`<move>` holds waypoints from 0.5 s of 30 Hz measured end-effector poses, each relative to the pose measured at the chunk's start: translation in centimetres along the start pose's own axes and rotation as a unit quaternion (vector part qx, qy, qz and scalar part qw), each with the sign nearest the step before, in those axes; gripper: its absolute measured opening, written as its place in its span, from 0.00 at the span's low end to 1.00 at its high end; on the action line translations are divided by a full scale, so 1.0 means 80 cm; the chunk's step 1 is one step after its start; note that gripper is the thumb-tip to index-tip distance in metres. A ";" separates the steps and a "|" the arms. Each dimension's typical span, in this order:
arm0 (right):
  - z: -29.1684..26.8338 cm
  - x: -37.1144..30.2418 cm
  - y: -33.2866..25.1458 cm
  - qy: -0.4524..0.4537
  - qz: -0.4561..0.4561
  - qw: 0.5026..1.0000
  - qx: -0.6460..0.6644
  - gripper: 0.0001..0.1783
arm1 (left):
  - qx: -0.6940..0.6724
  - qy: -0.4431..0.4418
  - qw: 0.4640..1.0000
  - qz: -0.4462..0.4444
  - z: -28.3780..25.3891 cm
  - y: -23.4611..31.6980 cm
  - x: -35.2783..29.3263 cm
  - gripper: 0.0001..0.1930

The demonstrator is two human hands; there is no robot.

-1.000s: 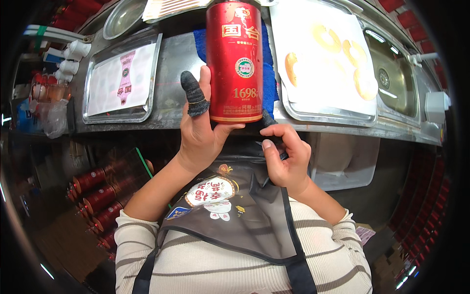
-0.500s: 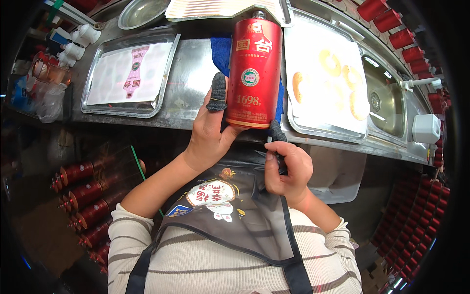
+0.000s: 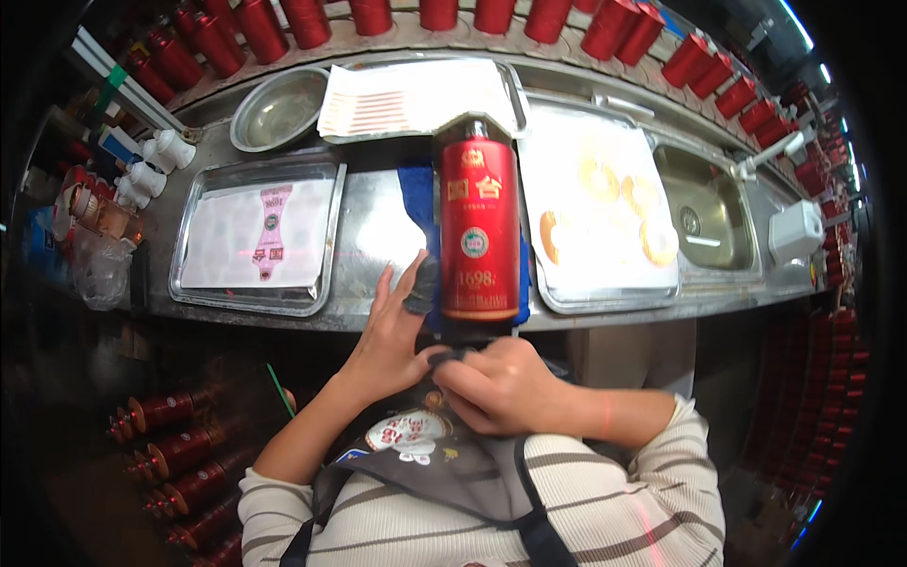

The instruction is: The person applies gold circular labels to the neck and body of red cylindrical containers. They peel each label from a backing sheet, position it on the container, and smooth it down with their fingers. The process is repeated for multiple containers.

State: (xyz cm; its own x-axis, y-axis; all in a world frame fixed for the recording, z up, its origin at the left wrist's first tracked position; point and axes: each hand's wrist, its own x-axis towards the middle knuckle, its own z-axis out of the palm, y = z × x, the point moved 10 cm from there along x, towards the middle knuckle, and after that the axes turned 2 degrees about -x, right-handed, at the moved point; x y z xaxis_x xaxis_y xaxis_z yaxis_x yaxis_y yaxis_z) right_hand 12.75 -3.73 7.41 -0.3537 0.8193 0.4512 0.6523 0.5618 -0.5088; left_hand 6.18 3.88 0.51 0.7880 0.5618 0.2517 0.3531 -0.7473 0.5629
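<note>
A red cylindrical bottle [image 3: 479,231] with gold lettering and a round pale label lies at the bench's near edge, its dark neck pointing away from me. Under it is a blue cloth [image 3: 416,192]. My left hand [image 3: 385,335] is open beside the bottle's lower left side, fingers extended and a dark finger cover on one of them. Just below the bottle's base, my right hand [image 3: 505,383] is closed, slightly blurred, with a dark-covered fingertip close to my left thumb. Whatever its fingers hold, if anything, is hidden.
To the left, a metal tray [image 3: 177,283] holds printed pink-and-white labels. A tray [image 3: 567,304] of white sheets with gold ring shapes lies right, beside a sink [image 3: 723,255]. Farther back are a metal bowl [image 3: 248,132], striped label sheets [image 3: 416,99] and a row of red bottles [image 3: 439,13].
My left hand has let go of the bottle's lower side and its fingers now extend beside it. My right hand has moved left, below the base. The view has shifted, showing more bottles behind.
</note>
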 end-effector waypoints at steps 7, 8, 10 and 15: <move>-0.086 -0.115 0.130 0.276 0.280 0.915 0.093 0.20 | -0.488 0.311 0.809 -0.104 -0.100 -0.054 0.085 0.07; -0.078 -0.104 0.132 0.242 0.285 0.925 0.076 0.33 | -0.375 0.324 0.863 -0.099 -0.104 -0.063 0.116 0.10; -0.053 -0.079 0.132 0.118 0.298 0.947 0.004 0.51 | -0.126 0.341 0.930 -0.057 -0.101 -0.058 0.172 0.17; -0.012 -0.039 0.147 0.126 0.250 0.953 0.114 0.55 | -0.236 0.114 0.949 -0.176 0.004 -0.114 0.244 0.26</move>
State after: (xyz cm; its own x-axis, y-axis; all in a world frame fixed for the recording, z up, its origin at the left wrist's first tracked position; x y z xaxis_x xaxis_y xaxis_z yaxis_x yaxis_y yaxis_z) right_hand 22.15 0.20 0.74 0.1536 0.9540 0.2575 0.5250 0.1420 -0.8392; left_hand 18.47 21.54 0.07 0.5149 0.8493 0.1165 0.2665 -0.2877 0.9199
